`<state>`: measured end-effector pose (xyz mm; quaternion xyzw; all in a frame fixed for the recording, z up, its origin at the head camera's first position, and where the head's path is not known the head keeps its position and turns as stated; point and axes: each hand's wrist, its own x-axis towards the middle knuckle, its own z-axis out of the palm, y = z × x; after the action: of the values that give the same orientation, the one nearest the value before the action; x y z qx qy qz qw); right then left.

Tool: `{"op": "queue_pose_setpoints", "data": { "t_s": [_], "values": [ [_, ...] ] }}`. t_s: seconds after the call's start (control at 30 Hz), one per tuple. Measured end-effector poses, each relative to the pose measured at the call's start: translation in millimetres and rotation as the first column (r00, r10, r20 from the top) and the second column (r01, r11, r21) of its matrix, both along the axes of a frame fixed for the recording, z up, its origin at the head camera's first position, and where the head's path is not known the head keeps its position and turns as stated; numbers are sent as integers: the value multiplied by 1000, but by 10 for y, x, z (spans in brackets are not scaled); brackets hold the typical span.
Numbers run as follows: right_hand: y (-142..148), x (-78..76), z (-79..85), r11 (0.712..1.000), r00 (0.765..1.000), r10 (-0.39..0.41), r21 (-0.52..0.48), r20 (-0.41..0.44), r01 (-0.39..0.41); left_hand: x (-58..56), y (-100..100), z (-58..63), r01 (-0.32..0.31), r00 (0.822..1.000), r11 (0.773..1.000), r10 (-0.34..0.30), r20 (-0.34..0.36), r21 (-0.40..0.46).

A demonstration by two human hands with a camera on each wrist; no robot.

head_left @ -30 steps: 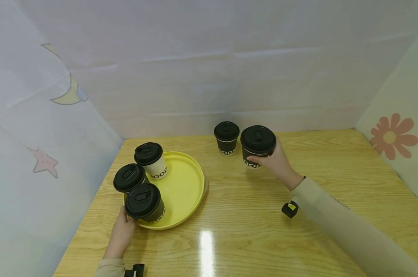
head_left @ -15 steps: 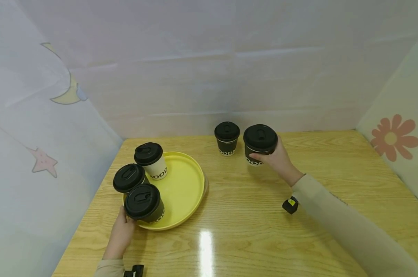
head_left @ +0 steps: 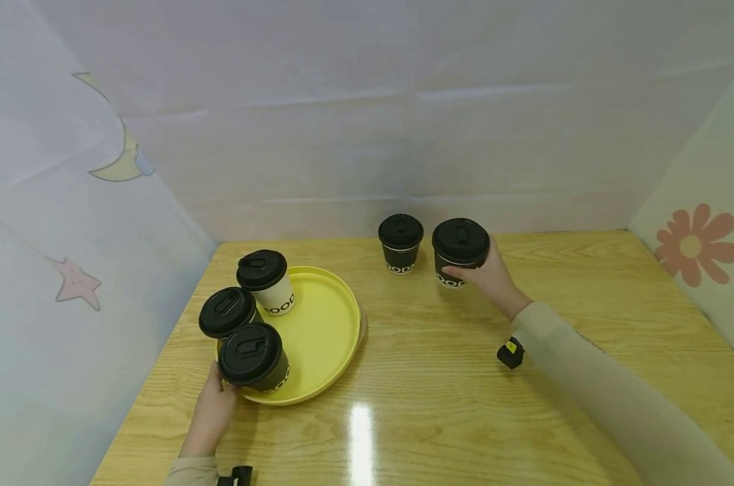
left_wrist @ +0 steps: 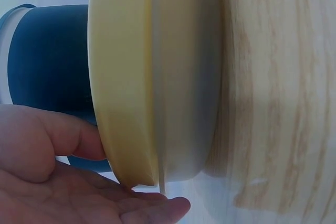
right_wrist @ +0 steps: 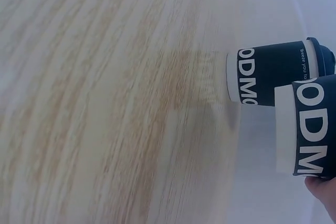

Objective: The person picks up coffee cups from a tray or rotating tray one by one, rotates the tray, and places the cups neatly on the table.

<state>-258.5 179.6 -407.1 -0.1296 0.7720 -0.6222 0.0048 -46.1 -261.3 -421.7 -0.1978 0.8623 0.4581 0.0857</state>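
Note:
My right hand (head_left: pixel 491 273) grips a black paper coffee cup (right_wrist: pixel 317 127) with a black lid. In the right wrist view its white base shows above the tabletop. A smaller black lidded cup (head_left: pixel 400 244) stands just left of it, near the back wall. At the left, my left hand (head_left: pixel 213 405) holds the near-left rim of a round yellow tray (head_left: pixel 327 331), the thumb on the tray's upper side and the fingers at its outer edge. The tray bears a white cup (head_left: pixel 275 297) and two dark cups, the front one (head_left: pixel 254 358) beside my left hand.
The wooden table (head_left: pixel 415 405) ends at a pale fabric wall (head_left: pixel 318 148) behind and printed sheets at both sides. Black wrist-camera mounts sit at both sleeves, the right one (head_left: pixel 510 352) low over the table.
My right hand and its cup have moved a little right and slightly back, widening the gap to the smaller cup. My left hand and the tray stay where they were.

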Motion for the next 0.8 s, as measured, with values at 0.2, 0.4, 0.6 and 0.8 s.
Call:
{"op": "queue_pose_setpoints", "data": {
  "t_s": [0.2,0.4,0.6,0.8],
  "values": [
    [2,-41,-35,1000,1000,-6,0,-18,6,11,6,10,8,1000,1000,-8,-7,2],
    [18,-107,-78,1000,1000,-5,7,-27,5,8,22,34,0,1000,1000,0,3,13],
    [44,-227,-173,1000,1000,1,23,-29,-1,3,21,28,-4,1000,1000,4,-1,6],
    [64,-346,-262,999,998,-20,28,55,19,-9,7,22,2,1000,1000,-2,3,12]
  ]
}}
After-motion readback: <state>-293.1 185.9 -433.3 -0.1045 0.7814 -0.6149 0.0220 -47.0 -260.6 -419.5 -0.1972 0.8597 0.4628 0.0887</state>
